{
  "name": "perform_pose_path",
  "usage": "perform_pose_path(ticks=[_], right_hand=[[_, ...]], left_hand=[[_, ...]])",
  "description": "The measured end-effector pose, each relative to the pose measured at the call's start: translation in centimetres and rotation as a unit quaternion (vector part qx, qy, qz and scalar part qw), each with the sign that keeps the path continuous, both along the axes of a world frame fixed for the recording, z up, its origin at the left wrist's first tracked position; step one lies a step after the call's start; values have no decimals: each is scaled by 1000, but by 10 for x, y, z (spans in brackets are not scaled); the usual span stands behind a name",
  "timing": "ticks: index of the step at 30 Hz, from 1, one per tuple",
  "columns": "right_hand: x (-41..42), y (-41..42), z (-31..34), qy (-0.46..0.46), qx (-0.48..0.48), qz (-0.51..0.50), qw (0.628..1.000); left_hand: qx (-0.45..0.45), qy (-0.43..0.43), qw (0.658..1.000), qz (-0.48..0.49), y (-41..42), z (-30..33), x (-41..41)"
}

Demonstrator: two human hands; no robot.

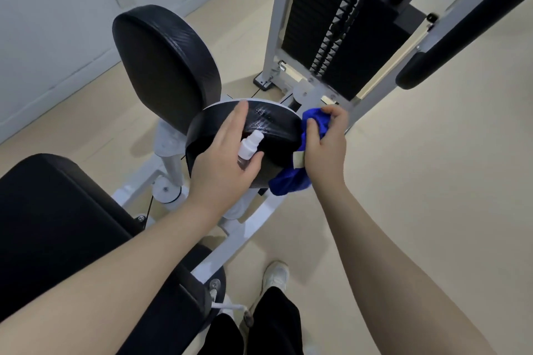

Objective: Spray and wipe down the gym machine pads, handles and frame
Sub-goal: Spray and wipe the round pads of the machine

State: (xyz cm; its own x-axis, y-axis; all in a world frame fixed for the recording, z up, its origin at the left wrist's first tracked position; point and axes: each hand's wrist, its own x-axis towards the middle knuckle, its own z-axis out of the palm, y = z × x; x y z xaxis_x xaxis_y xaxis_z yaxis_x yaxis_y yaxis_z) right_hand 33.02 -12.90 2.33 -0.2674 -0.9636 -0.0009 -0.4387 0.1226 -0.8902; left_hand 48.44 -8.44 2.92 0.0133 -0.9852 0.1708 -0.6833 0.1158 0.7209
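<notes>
A round black pad (271, 124) of the white-framed gym machine sits at the centre, its top glistening wet. My left hand (225, 158) lies across the pad's near side, with a small white spray bottle (249, 147) tucked between thumb and palm and the fingers stretched over the pad. My right hand (326, 144) grips a blue cloth (291, 179) bunched against the pad's right edge. A second, larger black pad (164, 66) stands upright just behind to the left. The black seat (57, 210) is at the lower left.
The weight stack (340, 26) in its white frame (274, 23) rises at the back. A black padded arm (461, 29) crosses the upper right. A white base rail (245, 228) runs along the beige floor toward my white shoe (277, 274). A white wall closes the left side.
</notes>
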Motion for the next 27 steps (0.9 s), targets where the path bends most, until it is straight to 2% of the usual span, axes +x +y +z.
perform_pose_path(ticks=[3, 6, 8, 10, 12, 14, 17, 20, 23, 25, 27], right_hand=[[14, -9, 25, 17, -10, 71, 997], [59, -13, 54, 105, -55, 232, 966], [71, -16, 57, 126, -49, 261, 956], [56, -16, 51, 130, -57, 233, 962], [27, -11, 38, 122, -56, 152, 979], [3, -1, 27, 80, -22, 49, 995], [-19, 23, 14, 23, 16, -18, 999], [-30, 48, 5, -7, 41, -90, 995], [-32, 65, -2, -23, 86, -160, 983], [-28, 69, -1, -20, 86, -175, 981], [-22, 60, 1, 7, 54, -173, 983]], left_hand=[[43, 92, 992, 74, 3, 0, -3], [88, 201, 966, 135, 0, 3, -1], [119, 228, 955, 150, -2, 5, 3], [136, 210, 958, 140, -3, 3, 8], [138, 164, 969, 121, -6, 0, 11], [130, 100, 982, 95, -9, -2, 10], [97, 32, 994, 35, -14, -2, 6], [107, 25, 994, -13, -18, -4, 2], [123, 37, 992, -13, -16, -4, -5], [90, 14, 995, -43, -12, -1, -7], [25, -23, 990, -140, -8, 9, -6]])
